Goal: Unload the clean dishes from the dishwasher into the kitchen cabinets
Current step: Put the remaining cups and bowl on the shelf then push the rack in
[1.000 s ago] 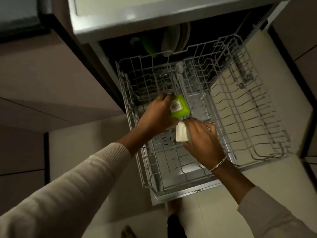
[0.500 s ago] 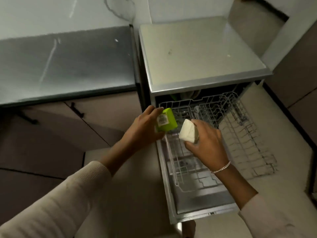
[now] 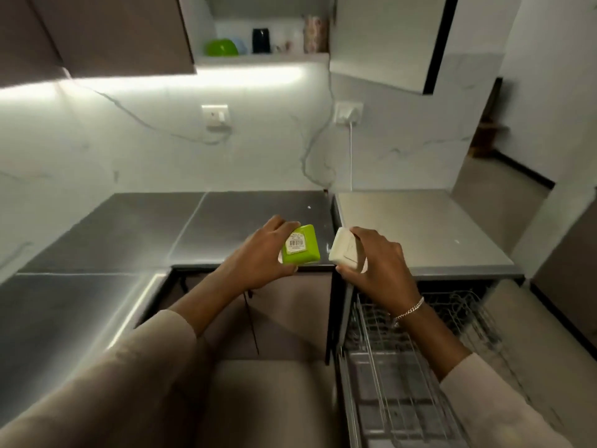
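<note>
Judging from the head view, unloading is midway: the pulled-out wire dishwasher rack (image 3: 416, 376) looks mostly bare, yet two pieces remain uncabineted. Above that rack, the left hand (image 3: 258, 258) grips a small square lime-green plastic dish (image 3: 302, 248), the right hand (image 3: 374, 260) a small square cream dish (image 3: 345, 250), both well below the open shelf (image 3: 261, 58) above.

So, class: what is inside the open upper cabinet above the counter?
On the cabinet shelf stand a green bowl, a pale blue item behind it, a dark cup and a patterned container. The cabinet doors cover whatever is further to either side.
</note>
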